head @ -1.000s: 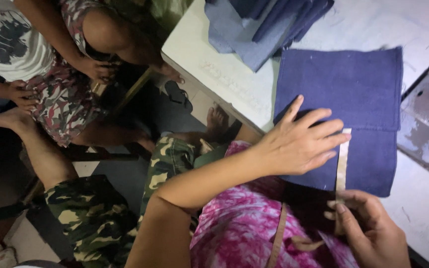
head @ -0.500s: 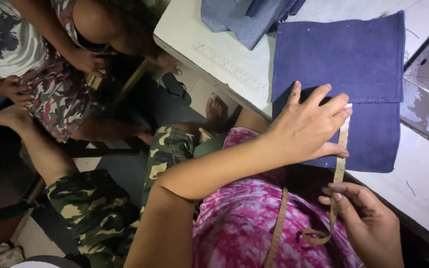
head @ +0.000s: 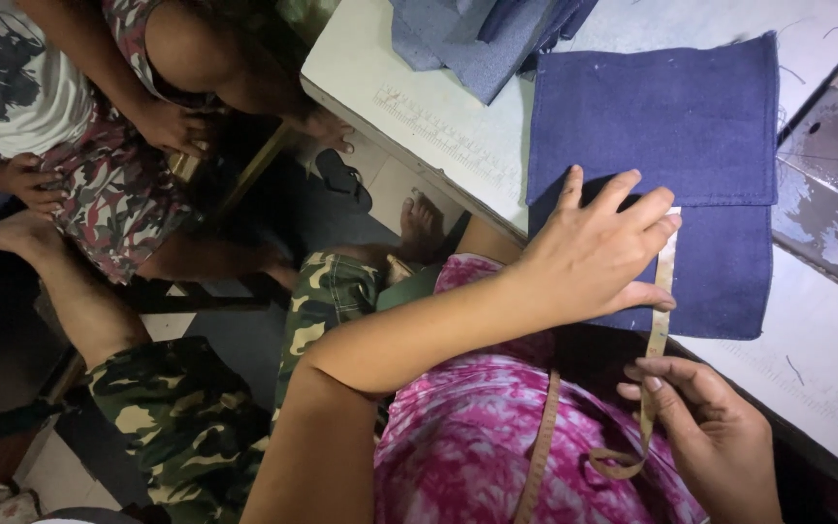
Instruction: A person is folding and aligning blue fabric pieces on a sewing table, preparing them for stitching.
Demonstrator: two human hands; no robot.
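partly hidden, a tan measuring tape (head: 660, 320) is pinned by the spread left hand (head: 594, 257) onto folded navy cloth (head: 671, 146) lying on the white tabletop (head: 458, 126). below the edge, the tape is pinched between the fingers (head: 647, 383) of the right hand (head: 710, 437). its loop trails over a pink garment (head: 477, 437); the upper end is covered.

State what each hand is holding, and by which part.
The right hand pinches the measuring tape partway along its strip, below the cloth's edge. The left hand holds nothing; it presses the tape's end flat on the navy cloth.
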